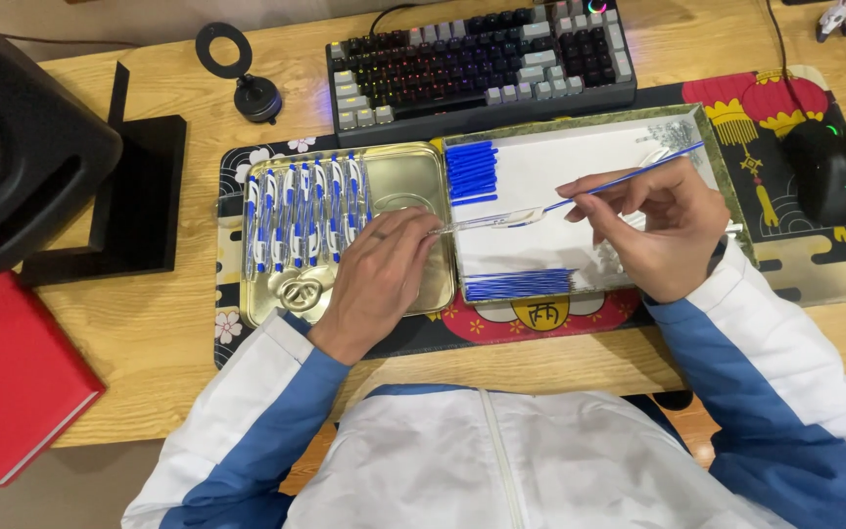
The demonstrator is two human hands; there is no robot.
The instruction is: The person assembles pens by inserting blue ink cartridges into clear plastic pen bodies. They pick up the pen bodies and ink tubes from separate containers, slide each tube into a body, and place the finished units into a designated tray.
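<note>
White and blue sleeves fill the foreground, cut off by the frame. Over the gold tin tray point(423, 167), the left hand point(379, 279) pinches a clear pen barrel point(487, 222); the right hand point(653, 230), just right of the tray, grips a blue refill point(638, 174) entering it. What the left palm covers is hidden. Finished pens point(305, 211) line the tray; a keyboard point(477, 64) sits beyond.
</note>
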